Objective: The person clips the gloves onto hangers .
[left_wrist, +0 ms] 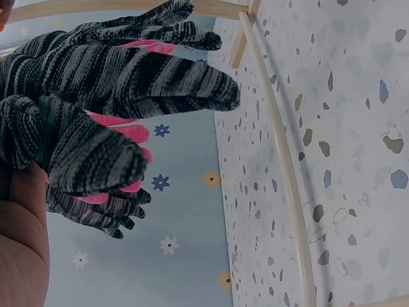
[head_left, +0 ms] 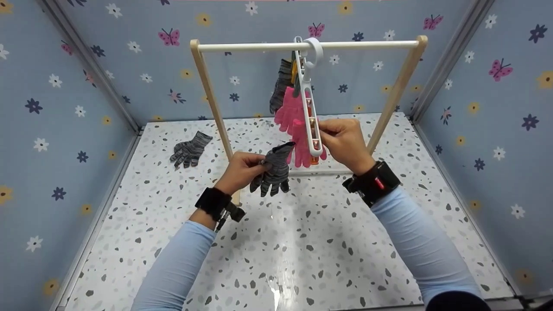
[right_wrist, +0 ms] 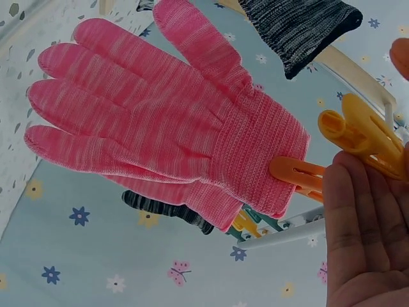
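Note:
My left hand (head_left: 242, 170) pinches a grey-black striped knit glove (head_left: 277, 170) near its cuff, fingers of the glove hanging down. Beside the near end of a white hanger (head_left: 305, 90) is my right hand (head_left: 345, 140). In the right wrist view its fingers (right_wrist: 367, 224) hold a yellow clothespin (right_wrist: 361, 134) against the thumb side. A pink glove (right_wrist: 153, 109) hangs by its cuff from an orange clothespin (right_wrist: 297, 176) close by. Behind it on the hanger are another pink glove (head_left: 288, 108) and a dark striped glove (head_left: 281, 84).
The hanger hooks over a white rail (head_left: 250, 46) on a wooden-legged rack (head_left: 393, 95). Another striped glove (head_left: 191, 150) lies on the speckled tabletop (head_left: 268, 242), left of the rack. Flower-patterned panels (head_left: 142, 56) close in the back and sides.

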Motion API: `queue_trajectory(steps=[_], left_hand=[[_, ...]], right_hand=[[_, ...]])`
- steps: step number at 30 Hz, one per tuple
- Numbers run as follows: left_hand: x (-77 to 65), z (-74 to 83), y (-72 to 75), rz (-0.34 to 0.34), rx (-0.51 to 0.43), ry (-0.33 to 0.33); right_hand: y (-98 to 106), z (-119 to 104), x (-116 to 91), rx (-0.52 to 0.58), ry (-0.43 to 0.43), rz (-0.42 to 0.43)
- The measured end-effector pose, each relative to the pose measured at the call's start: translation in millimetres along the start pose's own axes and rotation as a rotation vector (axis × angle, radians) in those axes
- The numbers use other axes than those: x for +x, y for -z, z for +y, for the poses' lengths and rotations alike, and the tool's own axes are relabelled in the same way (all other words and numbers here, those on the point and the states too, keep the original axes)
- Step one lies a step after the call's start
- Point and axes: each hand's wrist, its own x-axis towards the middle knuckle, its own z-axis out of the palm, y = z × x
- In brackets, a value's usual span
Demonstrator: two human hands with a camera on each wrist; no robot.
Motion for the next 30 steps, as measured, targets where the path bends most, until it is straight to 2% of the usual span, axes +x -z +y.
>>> queue_trajectory(steps=[5,16,26,30], left_hand=[[2.7,2.7,-5.9,-0.022,0.002,0.038],[6.8,0.1,-11.5,-0.045,-0.015,0.007],[10.5,7.3,-21.4,-0.08,-0.018,0.062],[13.8,8.4,-25.3,-0.091,-0.003,0.054]], right_hand=[[-1.5,0.1,-1.3,0.001,0.017,0.021],[-3.4,0.1,-1.6,0.066,-0.006,0.025],[-3.3,3.9,-2.4,0.106,-0.011,0.015],[-3.9,3.7,-2.5,0.123,-0.018,0.032]])
